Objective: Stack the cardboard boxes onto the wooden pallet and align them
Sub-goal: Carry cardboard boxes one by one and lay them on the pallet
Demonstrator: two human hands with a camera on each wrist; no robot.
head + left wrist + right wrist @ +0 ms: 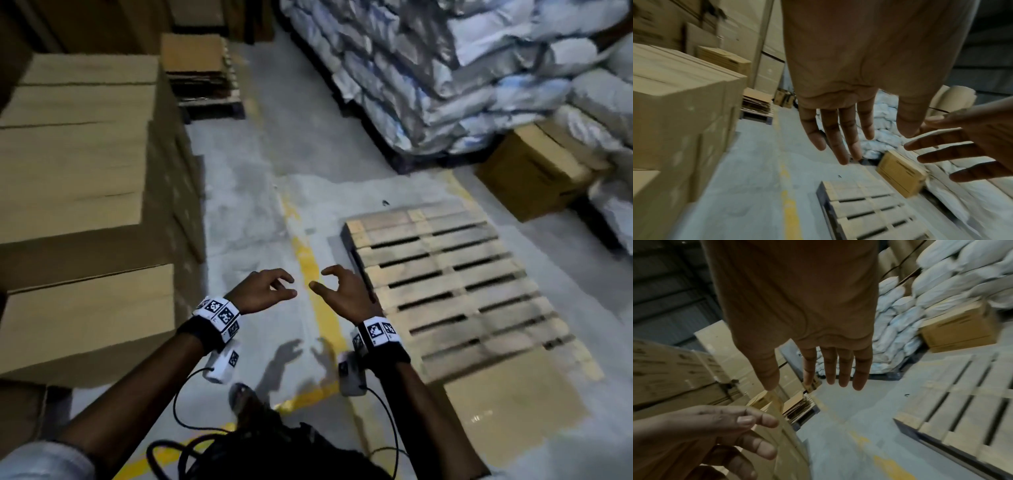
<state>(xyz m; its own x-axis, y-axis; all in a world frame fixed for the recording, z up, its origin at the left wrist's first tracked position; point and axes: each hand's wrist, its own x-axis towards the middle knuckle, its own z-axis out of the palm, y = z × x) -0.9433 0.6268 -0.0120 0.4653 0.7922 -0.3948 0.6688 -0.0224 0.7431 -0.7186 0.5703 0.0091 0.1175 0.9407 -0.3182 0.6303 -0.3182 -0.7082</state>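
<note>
Along the left side, stacked cardboard boxes (78,164) are seen, their plain tops level and their sides close against one another; they stand on the floor, well apart from the wooden pallet. Behind them, a low pile of flattened cardboard (197,65) is set on another small pallet.

Just right of the boxes, the left hand (265,291) is held in the air above the grey floor (239,192), with nothing in its grip: in the left wrist view the fingers (838,139) are seen straight and slightly spread. A painted yellow line (308,270) is crossed by the gap between the two hands. The right hand (342,293) is held near the left, apart from it, also with an empty grip and relaxed, loosely bent fingers (844,369). Marker bands are worn on both wrists.

To the right of the hands, the wooden pallet (455,284) lies flat on the floor with no box on it; its slats are bare. A flat sheet of cardboard (513,411) is laid at its near end. Further right, a single cardboard box (534,174) is seen on the floor beside piled white sacks (445,68).
</note>
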